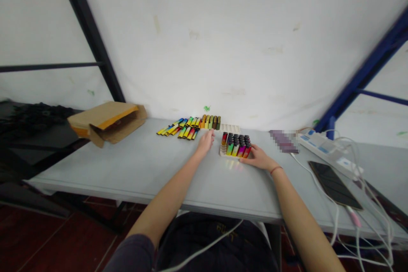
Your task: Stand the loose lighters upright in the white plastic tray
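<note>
Two hands, fingers open, gripping nothing: right hand [259, 158] steadies tray [224, 152] of upright tubes [236, 144]; left hand [205, 143] nears loose tubes [184, 130].

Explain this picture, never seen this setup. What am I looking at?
No machine here: this is a single view from a camera worn on a person's head, looking down at their own bare hands. The left hand is beside rows of multicoloured tubes lying on a grey table. The right hand touches a tray of upright tubes with black tops. Neither hand clearly holds anything. Farther off lie a cardboard box, a power strip and a phone.
</note>
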{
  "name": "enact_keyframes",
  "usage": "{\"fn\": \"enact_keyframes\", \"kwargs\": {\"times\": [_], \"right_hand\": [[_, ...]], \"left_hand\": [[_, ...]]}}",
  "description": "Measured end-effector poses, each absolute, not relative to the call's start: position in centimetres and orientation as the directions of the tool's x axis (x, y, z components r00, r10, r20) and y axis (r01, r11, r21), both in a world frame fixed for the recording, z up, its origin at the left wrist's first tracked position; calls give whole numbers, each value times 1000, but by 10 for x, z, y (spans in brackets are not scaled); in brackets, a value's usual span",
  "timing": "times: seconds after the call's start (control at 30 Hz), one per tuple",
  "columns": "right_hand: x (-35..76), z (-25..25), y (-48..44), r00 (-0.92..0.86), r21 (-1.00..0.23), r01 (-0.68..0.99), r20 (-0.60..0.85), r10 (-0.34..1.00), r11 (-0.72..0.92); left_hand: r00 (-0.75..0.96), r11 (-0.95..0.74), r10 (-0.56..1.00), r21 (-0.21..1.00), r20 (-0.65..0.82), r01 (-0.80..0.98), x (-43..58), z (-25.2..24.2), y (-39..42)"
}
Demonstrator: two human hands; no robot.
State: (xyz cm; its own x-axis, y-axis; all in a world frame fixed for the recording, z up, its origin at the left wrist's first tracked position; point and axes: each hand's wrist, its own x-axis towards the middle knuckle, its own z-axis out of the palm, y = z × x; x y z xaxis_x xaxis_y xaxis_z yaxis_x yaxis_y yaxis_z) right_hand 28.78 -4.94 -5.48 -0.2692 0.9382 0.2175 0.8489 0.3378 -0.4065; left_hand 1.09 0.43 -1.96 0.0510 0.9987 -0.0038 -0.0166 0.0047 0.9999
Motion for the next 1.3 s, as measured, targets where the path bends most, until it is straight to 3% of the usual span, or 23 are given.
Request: {"fn": "enact_keyframes", "kwargs": {"times": [0.2, 0.53, 0.93, 1.3], "right_hand": [[288, -56, -49, -268, -404, 852, 211, 940, 333], [290, -58, -48, -280, -415, 841, 216, 936, 347], [289, -55, -49, -294, -407, 843, 201, 935, 352], [286, -53, -51, -276, -416, 843, 211, 938, 341]], "left_hand": [[68, 192, 981, 958, -182, -213, 12, -3, -6], [-68, 152, 980, 923, -187, -354, 16, 1, -16], [-34, 198, 973, 903, -228, -381, 14, 3, -16], [-21, 158, 985, 935, -174, -319, 16, -7, -12]]}}
